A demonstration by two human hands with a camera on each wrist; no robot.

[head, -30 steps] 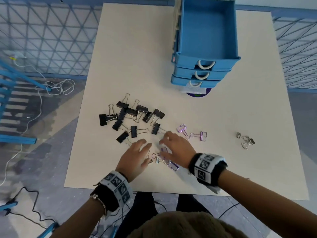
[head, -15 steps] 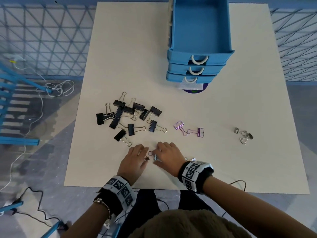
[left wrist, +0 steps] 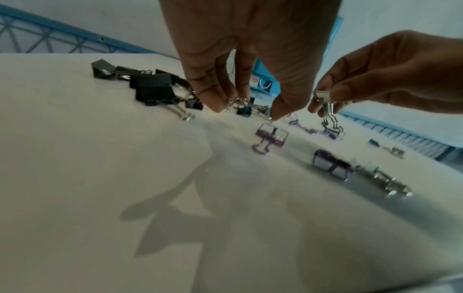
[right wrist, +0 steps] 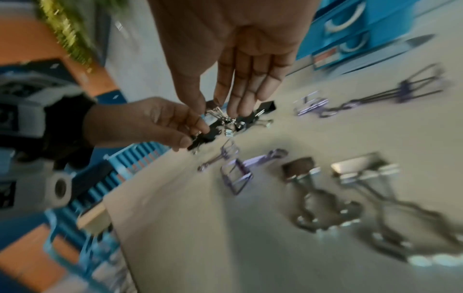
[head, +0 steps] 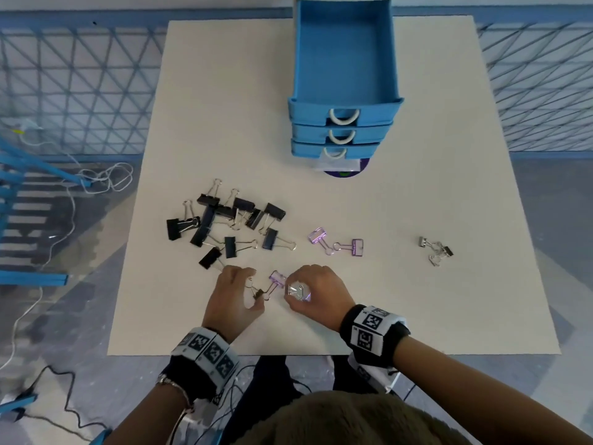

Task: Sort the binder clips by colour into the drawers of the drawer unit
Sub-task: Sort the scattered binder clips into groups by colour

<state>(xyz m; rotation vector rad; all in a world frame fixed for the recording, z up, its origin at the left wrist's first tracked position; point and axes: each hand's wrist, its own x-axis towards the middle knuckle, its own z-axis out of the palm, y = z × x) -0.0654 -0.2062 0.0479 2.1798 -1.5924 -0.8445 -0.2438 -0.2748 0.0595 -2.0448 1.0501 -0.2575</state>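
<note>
1. My right hand (head: 313, 292) pinches a silver binder clip (left wrist: 325, 107) between thumb and fingertips, lifted just off the table (head: 401, 300); its wire handles hang down.
2. My left hand (head: 232, 295) is curled, fingertips pinching the wire handles of a small dark clip (head: 259, 294) near the table's front edge.
3. A purple clip (head: 278, 279) lies between my two hands.
4. The black clips (head: 224, 224) sit in a loose heap to the left of my hands, further from me.
5. Two more purple clips (head: 337, 244) lie right of that heap, and a few silver clips (head: 435, 250) lie well apart, further right.
6. The blue drawer unit (head: 345, 123) stands at the back, its top drawer (head: 345, 56) pulled out.
</note>
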